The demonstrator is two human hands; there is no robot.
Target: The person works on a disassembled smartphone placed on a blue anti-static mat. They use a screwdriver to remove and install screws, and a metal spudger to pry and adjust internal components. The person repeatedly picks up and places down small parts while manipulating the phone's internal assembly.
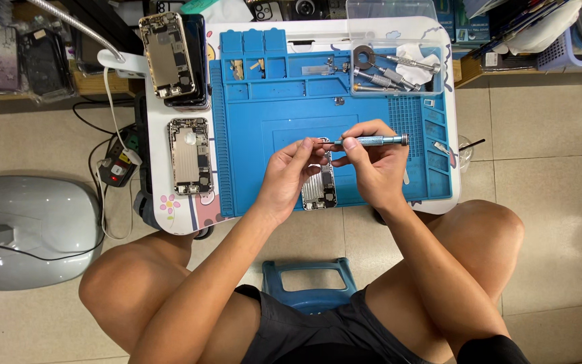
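Phone chassis is already opened up, guts showing, sitting at about 6 o'clock on the blue mat with its long axis running 12 to 6. Your right hand is closed round the screwdriver, which lies 3 to 9, tip toward 9, pinched by your left hand. Looks mid-teardown to me, boards left inside.

Setting: phone repair workshop
Evidence, centre: blue repair mat with parts compartments
Evidence, left: opened phone housings
Evidence, upper right: tray of screwdrivers
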